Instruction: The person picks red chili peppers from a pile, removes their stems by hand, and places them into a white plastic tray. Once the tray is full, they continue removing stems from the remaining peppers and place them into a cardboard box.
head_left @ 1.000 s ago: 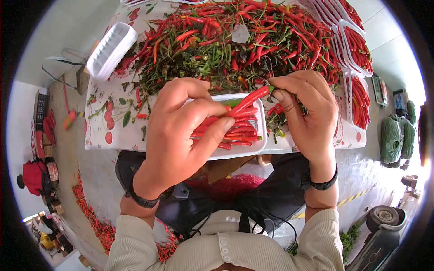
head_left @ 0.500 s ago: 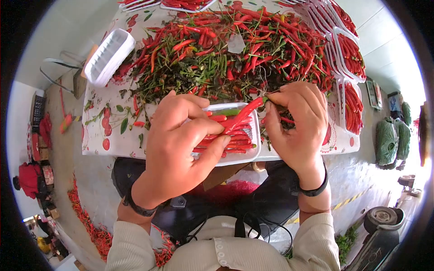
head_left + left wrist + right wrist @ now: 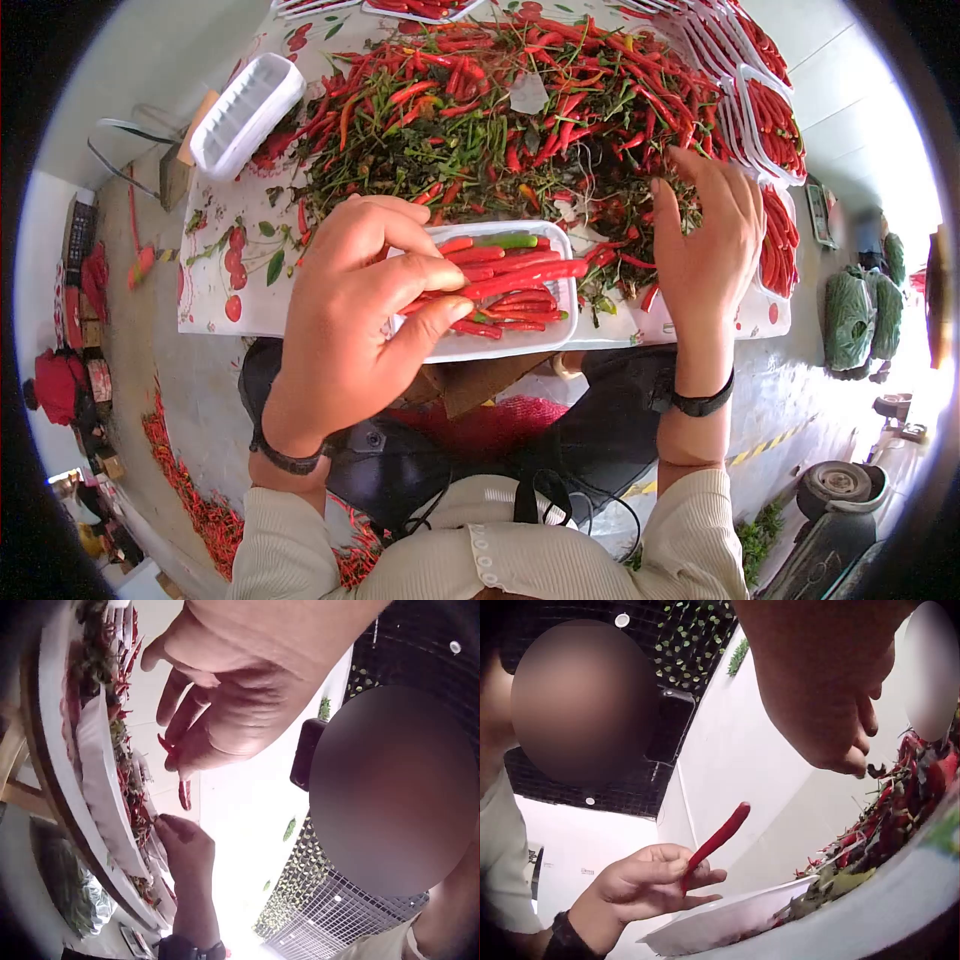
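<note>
Between thumb and forefinger, my left hand [image 3: 365, 310] pinches a red chili pepper [image 3: 525, 278] near one end. The pepper is held over a white tray [image 3: 548, 345] partly filled with red chilies and one green one; in the right wrist view the pepper [image 3: 718, 836] slants up, above the tray's rim. To the right, my right hand [image 3: 708, 240] is by the right part of the chili pile [image 3: 590, 100], thumb and fingers apart and nothing visible between them. A dark leafy scrap shows near its fingertips in the right wrist view.
An empty white tray stack [image 3: 245, 118] leans at the table's left edge. Filled chili trays [image 3: 772, 130] line the right side. Stems and leaves [image 3: 440, 165] lie along the pile's near side. Loose chilies [image 3: 190, 490] lie on the floor at left.
My right hand has left the stem end of the chili and moved right, towards the pile. The chili's stem no longer shows. My left hand keeps the chili, now lying flatter over the tray.
</note>
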`<action>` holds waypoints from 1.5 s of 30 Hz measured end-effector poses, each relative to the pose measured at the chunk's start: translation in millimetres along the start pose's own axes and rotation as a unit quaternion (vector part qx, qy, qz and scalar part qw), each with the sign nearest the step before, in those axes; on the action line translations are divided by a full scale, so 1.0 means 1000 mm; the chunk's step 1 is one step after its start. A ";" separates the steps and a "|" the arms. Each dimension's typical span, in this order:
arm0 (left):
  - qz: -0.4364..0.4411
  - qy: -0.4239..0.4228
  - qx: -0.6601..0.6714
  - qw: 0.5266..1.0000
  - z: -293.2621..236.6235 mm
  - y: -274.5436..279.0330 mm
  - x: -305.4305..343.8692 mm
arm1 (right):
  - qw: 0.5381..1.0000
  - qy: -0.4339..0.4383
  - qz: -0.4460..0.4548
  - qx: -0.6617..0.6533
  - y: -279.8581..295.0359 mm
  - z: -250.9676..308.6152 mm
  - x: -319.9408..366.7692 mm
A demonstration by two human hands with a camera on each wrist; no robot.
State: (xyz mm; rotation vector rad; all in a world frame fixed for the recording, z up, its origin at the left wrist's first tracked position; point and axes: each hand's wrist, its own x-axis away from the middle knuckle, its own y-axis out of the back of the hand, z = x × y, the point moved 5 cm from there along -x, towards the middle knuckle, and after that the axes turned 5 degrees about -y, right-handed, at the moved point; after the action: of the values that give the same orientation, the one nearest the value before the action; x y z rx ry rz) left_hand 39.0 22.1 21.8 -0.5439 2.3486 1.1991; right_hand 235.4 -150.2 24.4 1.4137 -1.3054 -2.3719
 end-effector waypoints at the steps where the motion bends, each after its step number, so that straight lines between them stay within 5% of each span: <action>1: 0.010 -0.005 -0.002 1.000 0.001 0.002 0.001 | 1.000 -0.006 -0.003 0.017 0.000 -0.001 -0.001; 15: 0.114 -0.002 -0.019 0.993 -0.001 -0.012 0.010 | 0.998 -0.029 -0.056 -0.007 0.003 -0.037 -0.013; 20: 0.129 -0.001 -0.015 0.991 -0.003 -0.017 0.009 | 0.997 -0.076 0.006 0.024 -0.004 -0.048 -0.017; 39: 0.074 0.002 -0.024 0.997 -0.005 -0.013 0.005 | 0.992 -0.075 0.102 0.024 -0.019 -0.061 -0.012; 45: 0.037 -0.004 -0.029 0.999 -0.003 -0.009 0.003 | 0.999 -0.042 0.004 0.005 -0.008 -0.045 -0.016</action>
State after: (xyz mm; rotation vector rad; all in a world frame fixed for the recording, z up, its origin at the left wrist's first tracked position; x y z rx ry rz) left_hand 40.6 14.5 16.3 -0.4755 2.3527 1.3021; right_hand 280.9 -165.5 20.0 1.3207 -1.3415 -2.4484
